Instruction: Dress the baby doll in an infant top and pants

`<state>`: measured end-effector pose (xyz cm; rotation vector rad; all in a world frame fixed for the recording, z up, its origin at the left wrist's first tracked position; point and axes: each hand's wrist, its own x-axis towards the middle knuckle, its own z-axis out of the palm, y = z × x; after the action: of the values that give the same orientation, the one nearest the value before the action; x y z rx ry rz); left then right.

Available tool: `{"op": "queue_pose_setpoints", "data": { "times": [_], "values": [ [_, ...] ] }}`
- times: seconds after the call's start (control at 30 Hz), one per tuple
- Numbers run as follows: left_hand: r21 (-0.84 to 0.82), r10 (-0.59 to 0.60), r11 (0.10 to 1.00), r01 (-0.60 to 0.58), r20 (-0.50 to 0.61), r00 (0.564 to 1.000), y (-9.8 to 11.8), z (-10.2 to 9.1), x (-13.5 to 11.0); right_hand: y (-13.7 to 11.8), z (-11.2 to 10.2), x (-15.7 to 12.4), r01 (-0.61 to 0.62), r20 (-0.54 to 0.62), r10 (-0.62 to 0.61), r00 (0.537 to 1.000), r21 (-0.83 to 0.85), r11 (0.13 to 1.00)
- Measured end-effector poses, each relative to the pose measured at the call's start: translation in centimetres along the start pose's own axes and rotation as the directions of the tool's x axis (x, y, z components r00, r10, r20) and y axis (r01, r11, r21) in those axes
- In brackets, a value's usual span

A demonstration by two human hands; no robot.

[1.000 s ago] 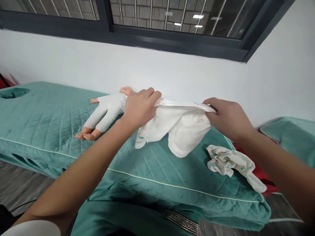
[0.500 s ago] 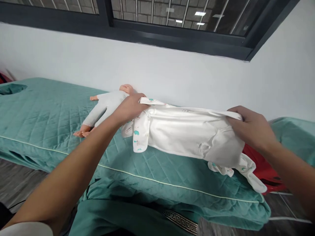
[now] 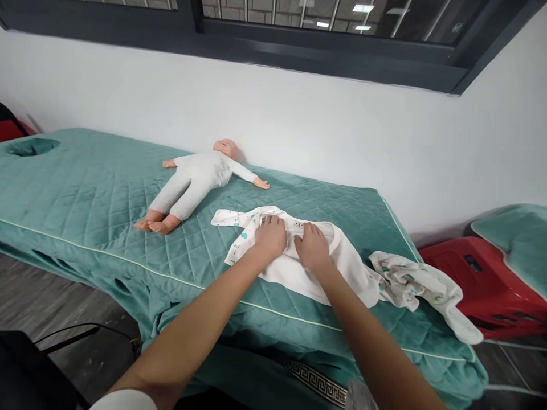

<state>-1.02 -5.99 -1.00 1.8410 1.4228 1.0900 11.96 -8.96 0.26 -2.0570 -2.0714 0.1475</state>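
A white baby bodysuit [image 3: 293, 273] with small green and red prints on its sleeves lies spread, partly rumpled, on the quilted green bed cover. My left hand [image 3: 271, 236] rests on its upper left part, palm down, fingers stretched forward. Close beside it, my right hand [image 3: 314, 245] lies on the cloth near the small neck label, its thumb apart from the fingers. The printed legs of the garment [image 3: 423, 279] trail off to the right in a bunch. Farther back on the left, a baby doll [image 3: 196, 171] in a pale suit lies on its back, arms out.
The green bed cover [image 3: 98, 188] runs along a white wall [image 3: 299, 131] under a dark window frame [image 3: 325, 57]. A red plastic stool or chair [image 3: 491, 279] stands past the bed's right end. A face hole [image 3: 32, 147] is at the bed's left.
The bodysuit, held stretched above the bed by both hands before, is now down on the cover. My hands have come closer together and lie on the cloth, no longer pinching its edges.
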Motion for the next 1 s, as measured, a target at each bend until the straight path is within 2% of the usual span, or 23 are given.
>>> {"op": "queue_pose_setpoints", "data": {
  "times": [0.07, 0.13, 0.2, 0.3, 0.37, 0.47, 0.53, 0.67, 0.77, 1.0],
  "values": [
    [0.256, -0.063, 0.965, 0.054, 0.029, 0.998, 0.5, 0.0, 0.9, -0.5, 0.4, 0.7, -0.079, -0.013, 0.078, 0.997, -0.023, 0.997],
    [0.499, -0.147, 0.862, 0.089, 0.078, 0.986, 0.9, -0.3, 1.7, -0.8, 0.5, 1.0, -0.139, -0.024, 0.138, 0.99, -0.057, 0.989],
    [0.597, -0.195, 0.796, 0.099, 0.098, 0.976, 1.1, -0.6, 2.1, -0.8, 0.6, 0.7, -0.161, -0.037, 0.158, 0.987, -0.096, 0.982],
    [0.63, -0.143, 0.773, 0.066, 0.072, 0.987, 0.9, -0.4, 1.5, -0.1, 0.8, 0.1, -0.137, -0.059, 0.13, 0.99, -0.133, 0.982],
    [0.663, -0.071, 0.748, 0.025, 0.043, 0.997, 0.6, -0.1, 0.8, 0.6, 1.0, -0.2, -0.169, -0.079, 0.159, 0.984, -0.132, 0.977],
    [0.676, 0.003, 0.737, -0.009, 0.01, 1.0, 0.3, 0.1, 0.1, 1.3, 1.2, -0.1, -0.232, -0.129, 0.222, 0.967, -0.071, 0.97],
    [0.672, 0.016, 0.74, -0.007, -0.006, 1.0, 0.3, 0.1, 0.1, 1.6, 1.3, 0.1, -0.222, -0.183, 0.214, 0.959, -0.023, 0.975],
    [0.662, -0.045, 0.747, 0.059, -0.039, 0.998, 0.7, -0.1, 1.0, 2.1, 1.5, 0.7, -0.127, -0.284, 0.132, 0.95, 0.036, 0.991],
    [0.645, -0.117, 0.754, 0.127, -0.058, 0.991, 0.9, 0.3, 2.1, 2.5, 1.7, 1.4, -0.067, -0.292, 0.078, 0.953, 0.046, 0.997],
    [0.62, -0.153, 0.769, 0.158, -0.062, 0.986, 0.9, 1.9, 5.7, 3.6, 1.4, 4.4, -0.107, -0.239, 0.101, 0.966, -0.016, 0.994]
  ]
}}
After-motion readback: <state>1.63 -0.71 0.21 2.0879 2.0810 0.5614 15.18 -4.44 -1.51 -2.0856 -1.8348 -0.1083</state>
